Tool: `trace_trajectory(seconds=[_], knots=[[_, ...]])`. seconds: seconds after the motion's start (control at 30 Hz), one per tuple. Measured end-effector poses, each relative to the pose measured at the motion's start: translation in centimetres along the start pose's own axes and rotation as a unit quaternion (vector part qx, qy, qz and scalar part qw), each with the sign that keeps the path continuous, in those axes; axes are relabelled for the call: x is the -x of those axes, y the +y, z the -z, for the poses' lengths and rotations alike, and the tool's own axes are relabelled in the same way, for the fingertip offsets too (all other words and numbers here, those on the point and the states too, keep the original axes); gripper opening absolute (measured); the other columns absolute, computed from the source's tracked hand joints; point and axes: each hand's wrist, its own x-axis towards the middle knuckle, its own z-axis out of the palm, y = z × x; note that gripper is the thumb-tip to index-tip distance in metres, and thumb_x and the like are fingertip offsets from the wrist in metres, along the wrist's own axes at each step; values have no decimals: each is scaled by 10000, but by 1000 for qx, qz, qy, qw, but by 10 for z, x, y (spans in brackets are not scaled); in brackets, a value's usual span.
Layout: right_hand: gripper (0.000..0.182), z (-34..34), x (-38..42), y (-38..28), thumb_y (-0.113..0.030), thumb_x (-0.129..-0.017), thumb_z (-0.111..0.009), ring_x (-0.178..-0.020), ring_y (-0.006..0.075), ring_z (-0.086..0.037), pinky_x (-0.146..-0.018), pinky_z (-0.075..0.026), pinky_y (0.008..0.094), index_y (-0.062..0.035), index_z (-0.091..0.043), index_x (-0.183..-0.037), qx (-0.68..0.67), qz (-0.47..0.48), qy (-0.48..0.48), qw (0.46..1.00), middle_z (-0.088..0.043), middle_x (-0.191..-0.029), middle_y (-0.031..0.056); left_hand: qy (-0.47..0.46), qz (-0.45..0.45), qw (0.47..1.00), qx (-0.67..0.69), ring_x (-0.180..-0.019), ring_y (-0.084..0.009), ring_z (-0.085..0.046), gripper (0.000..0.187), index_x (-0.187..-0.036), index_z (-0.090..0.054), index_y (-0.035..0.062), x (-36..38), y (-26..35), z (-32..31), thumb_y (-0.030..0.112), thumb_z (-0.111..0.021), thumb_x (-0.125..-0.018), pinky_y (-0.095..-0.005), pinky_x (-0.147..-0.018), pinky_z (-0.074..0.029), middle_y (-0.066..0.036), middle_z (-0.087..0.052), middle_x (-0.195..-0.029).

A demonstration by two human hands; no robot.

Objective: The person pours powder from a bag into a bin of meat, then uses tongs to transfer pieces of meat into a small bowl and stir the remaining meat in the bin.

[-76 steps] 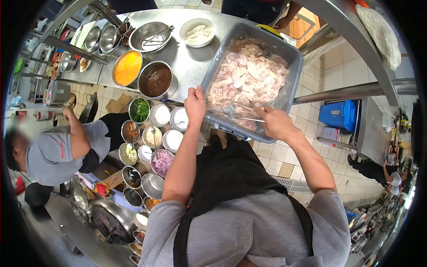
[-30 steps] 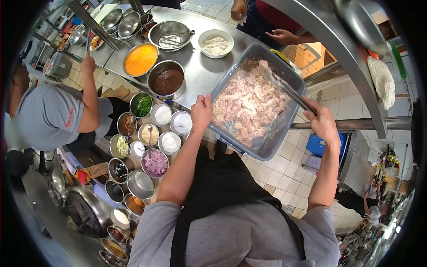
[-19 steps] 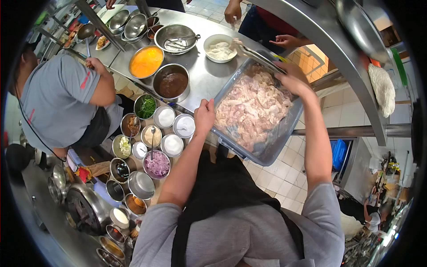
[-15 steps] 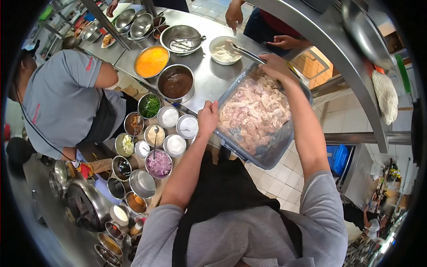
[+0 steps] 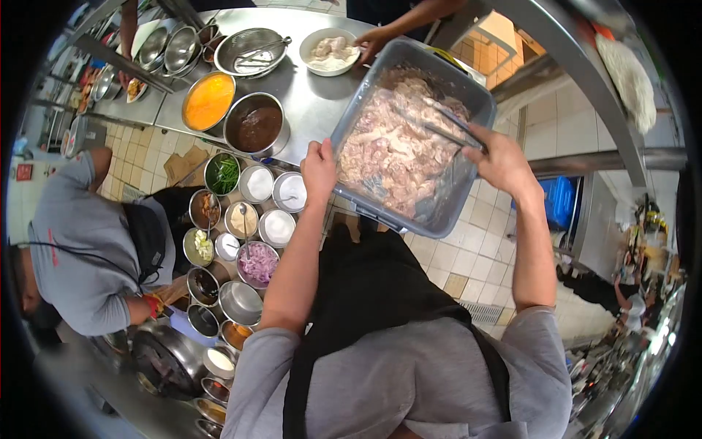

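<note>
My left hand (image 5: 319,172) is closed on the left rim of a grey plastic tub (image 5: 413,55), which is tilted at the counter's edge. Pale raw meat pieces (image 5: 398,143), apparently chicken, fill much of it. In my right hand (image 5: 501,161) are metal tongs (image 5: 444,132), gripped over the tub's right side with their tips down among the meat. Beyond the tub stands a white bowl (image 5: 311,67) holding white powder and some meat pieces. Another person's hand (image 5: 373,42) is at that bowl's right side.
Left on the steel counter (image 5: 322,106) stand a pot of orange liquid (image 5: 208,102), a pot of brown sauce (image 5: 256,128) and a strainer (image 5: 241,47). Several ingredient tins, including chopped red onion (image 5: 257,263), sit near my left arm. A co-worker (image 5: 95,241) bends at the left.
My right hand has drawn the tongs back from the white bowl into the tub's meat. More meat shows in the bowl. The other person's hand has come to the bowl's side.
</note>
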Motion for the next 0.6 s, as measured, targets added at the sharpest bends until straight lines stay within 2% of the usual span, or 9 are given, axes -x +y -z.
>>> trace_trajectory(seconds=[0.03, 0.13, 0.23, 0.3, 0.37, 0.43, 0.53, 0.6], knots=[[502, -4, 14, 3, -224, -933, -734, -1145, 469, -662, -972, -534, 520, 16, -644, -1365, 44, 19, -27, 998, -714, -1200, 285, -5, 5, 1000, -2, -722, -492, -647, 414, -876, -581, -9, 0, -1, 0, 354, -595, -1075, -531, -684, -487, -259, -652, -718], [493, -13, 51, -17, -182, -935, -704, -1113, 439, -691, -971, -547, 514, -1, -616, -1385, 124, 8, -153, 980, -714, -1161, 270, -16, 3, 1000, -15, -726, -489, -647, 426, -871, -576, -12, 0, 3, 3, 360, -585, -1079, -530, -706, -489, -253, -657, -721], [595, -58, 65, -22, -187, -951, -699, -1029, 443, -710, -920, -551, 537, -36, -522, -1498, 162, 24, -200, 966, -681, -1168, 277, -21, 5, 1000, -20, -731, -488, -647, 435, -871, -583, -10, 0, 3, 3, 370, -571, -1083, -531, -723, -488, -251, -662, -722], [584, -100, 56, -24, -199, -953, -689, -1035, 458, -702, -917, -557, 540, -30, -515, -1485, 146, 25, -194, 970, -656, -1190, 275, -29, 15, 999, -21, -746, -489, -651, 438, -879, -588, -10, 2, 6, 4, 376, -564, -1085, -539, -733, -488, -251, -667, -730], [476, -135, 31, -15, -120, -926, -638, -1075, 430, -718, -918, -592, 512, -36, -607, -1393, 133, 24, -153, 979, -677, -1201, 277, -30, 14, 999, -25, -762, -490, -657, 444, -887, -592, -12, 0, 7, 4, 383, -557, -1087, -546, -744, -489, -252, -673, -739], [475, -150, 5, 2, -121, -922, -645, -1071, 430, -720, -926, -591, 515, -61, -622, -1392, 99, 10, -95, 990, -680, -1198, 265, -30, 4, 999, -34, -780, -491, -662, 452, -896, -595, -15, -1, -2, 1, 391, -550, -1090, -554, -756, -491, -255, -678, -750], [470, -160, -24, 24, -151, -913, -670, -1075, 426, -721, -936, -589, 512, -94, -648, -1378, 81, -39, -41, 995, -698, -1186, 252, -31, 6, 999, -34, -679, -322, -561, 499, -880, -574, -32, -2, -5, 0, 418, -558, -1096, -465, -714, -482, -194, -617, -730], [459, -159, -28, 39, -181, -905, -688, -1085, 422, -718, -940, -587, 508, -101, -664, -1356, 73, -72, -21, 995, -713, -1178, 249, -24, 3, 999, -41, -688, -357, -588, 500, -881, -578, -33, -2, -6, -2, 420, -557, -1093, -482, -721, -485, -211, -629, -734]])
